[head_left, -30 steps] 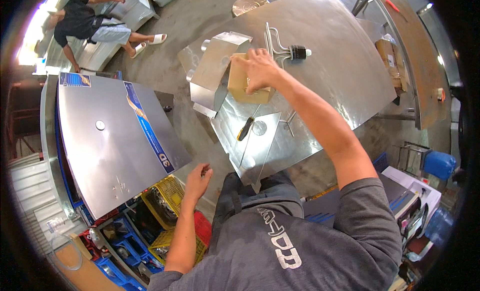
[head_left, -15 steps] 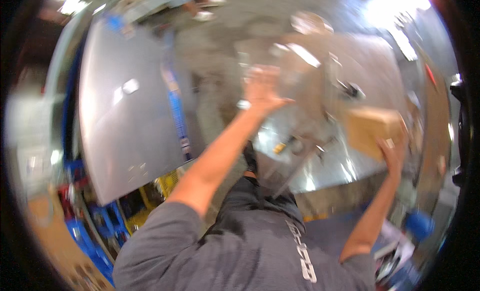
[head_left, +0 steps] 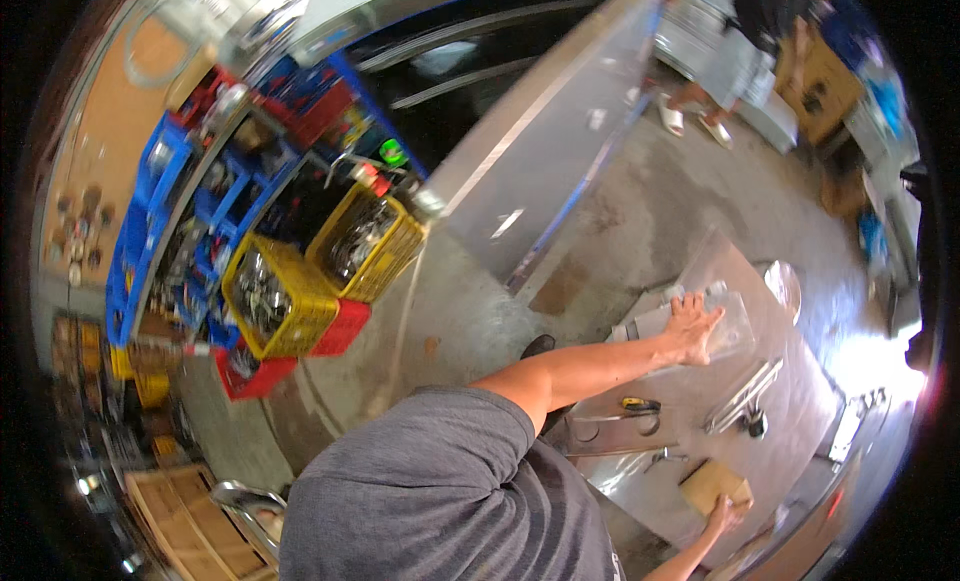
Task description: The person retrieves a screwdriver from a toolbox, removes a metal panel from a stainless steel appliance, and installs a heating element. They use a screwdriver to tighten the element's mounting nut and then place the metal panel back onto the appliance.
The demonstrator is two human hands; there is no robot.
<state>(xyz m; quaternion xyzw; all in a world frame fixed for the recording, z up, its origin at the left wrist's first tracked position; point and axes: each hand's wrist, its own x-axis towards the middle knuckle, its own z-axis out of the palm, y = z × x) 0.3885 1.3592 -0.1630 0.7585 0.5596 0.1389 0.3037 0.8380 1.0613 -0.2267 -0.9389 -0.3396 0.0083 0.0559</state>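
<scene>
My left hand (head_left: 692,329) reaches out over the metal-topped table (head_left: 800,411), fingers spread, resting on or just above a clear plastic bag or sheet (head_left: 735,326). Nothing is gripped in it. Lower on the same table, my right hand (head_left: 728,517) holds a small brown cardboard box (head_left: 712,486) by its near side. Whether the box touches the tabletop is hard to tell. Between the hands lie a yellow-and-black tool (head_left: 640,404), perhaps a tape measure or cutter, and a long metal bracket (head_left: 743,396) with a dark knob-like piece beside it.
Yellow crates (head_left: 280,299) of metal parts stand on red bins at left, beside blue bins (head_left: 150,221) on a rack. A large metal sheet-topped bench (head_left: 540,131) extends behind. Another person (head_left: 745,66) stands at the far right near cardboard boxes.
My view has swung left, bringing the crates and bins into sight and shifting the table to the lower right. My left hand stays spread; my right hand still has the box.
</scene>
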